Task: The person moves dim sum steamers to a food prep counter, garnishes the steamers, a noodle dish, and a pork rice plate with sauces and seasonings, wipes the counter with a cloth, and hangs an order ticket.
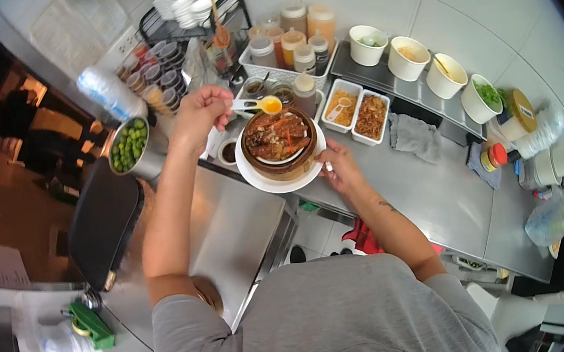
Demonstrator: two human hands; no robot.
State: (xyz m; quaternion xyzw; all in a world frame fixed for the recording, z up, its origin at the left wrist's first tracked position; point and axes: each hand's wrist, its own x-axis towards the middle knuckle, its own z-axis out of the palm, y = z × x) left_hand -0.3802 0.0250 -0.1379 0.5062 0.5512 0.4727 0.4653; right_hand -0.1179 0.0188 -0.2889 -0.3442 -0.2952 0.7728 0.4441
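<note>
My left hand (202, 119) pinches the handle of a white plastic spoon (245, 103). Yellow-orange liquid fills the spoon's bowl, which hangs over the far edge of a round bamboo steamer (287, 169). Inside the steamer, a dish of reddish-brown sauced food (277, 136) shows pale chopped bits on top. The steamer rests on a white plate (256, 176). My right hand (342, 168) grips this plate at its right rim, fingers partly hidden. Left of the plate is a small cup of dark sauce (228, 152).
Sauce bottles (294, 43) stand in a white basket behind. Two white trays (369, 118) hold crispy toppings. Paper tubs (409, 58) line a raised shelf at right. A grey cloth (415, 137) lies on the steel counter (417, 201). Limes fill a metal container (139, 160) at left.
</note>
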